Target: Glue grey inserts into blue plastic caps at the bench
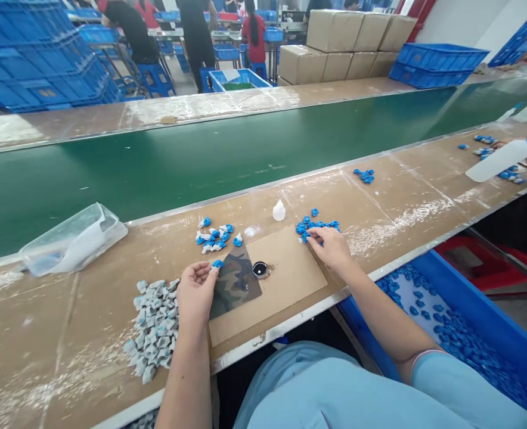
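Piece (pixel 217 263) sits pinched in left hand (pixel 195 291), lower centre; right hand (pixel 332 245) touches blue pile (pixel 301 227), centre right, grip unclear. Light fingertip pinch likely best.

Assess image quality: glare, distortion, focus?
Head view: bright streaks, likely glare, on the brown bench beyond the right hand; head view: pale sheen on the green belt; head view: blue crates at upper left look stretched, likely wide-angle; head view: distant workers soft, gray pile clearer.
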The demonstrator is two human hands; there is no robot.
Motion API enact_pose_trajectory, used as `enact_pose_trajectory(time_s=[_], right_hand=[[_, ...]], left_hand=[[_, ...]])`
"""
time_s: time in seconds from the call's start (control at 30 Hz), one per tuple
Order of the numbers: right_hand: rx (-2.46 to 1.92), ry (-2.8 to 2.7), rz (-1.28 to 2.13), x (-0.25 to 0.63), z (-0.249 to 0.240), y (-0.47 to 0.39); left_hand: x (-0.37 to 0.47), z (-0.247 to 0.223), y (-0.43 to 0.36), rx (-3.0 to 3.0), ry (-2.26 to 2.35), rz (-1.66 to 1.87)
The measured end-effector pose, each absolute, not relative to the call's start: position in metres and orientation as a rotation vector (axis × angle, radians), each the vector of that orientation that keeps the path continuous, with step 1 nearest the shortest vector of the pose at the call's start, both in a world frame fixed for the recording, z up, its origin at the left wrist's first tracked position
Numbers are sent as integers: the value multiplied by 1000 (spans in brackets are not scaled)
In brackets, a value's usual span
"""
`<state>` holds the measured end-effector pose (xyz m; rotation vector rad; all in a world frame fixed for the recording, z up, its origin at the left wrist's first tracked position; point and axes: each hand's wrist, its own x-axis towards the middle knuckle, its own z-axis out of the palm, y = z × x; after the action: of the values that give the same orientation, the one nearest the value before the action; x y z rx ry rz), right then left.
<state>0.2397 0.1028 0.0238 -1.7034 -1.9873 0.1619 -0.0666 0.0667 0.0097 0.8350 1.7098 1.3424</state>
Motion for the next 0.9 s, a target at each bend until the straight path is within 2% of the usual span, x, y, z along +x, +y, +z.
enact_pose_trajectory(time_s=[0.27,0.43,0.6,0.73,0.9], right_hand=[[-1893,-2169,28,229,20,104],[-1899,-2067,105,230,17,108],[-1517,-1856,482,228,20,100],[-1297,-1691,837,220,17,94],[-1228,-1744,916,210,13,86]], left_hand=[[-81,16,61,1012,1870,1535],[-117,33,15,1178,2213,1321],[-120,34,-18,1583,2123,885],[-111,22,-20,1715,2128,847],[-110,18,-18,1742,2094,930]])
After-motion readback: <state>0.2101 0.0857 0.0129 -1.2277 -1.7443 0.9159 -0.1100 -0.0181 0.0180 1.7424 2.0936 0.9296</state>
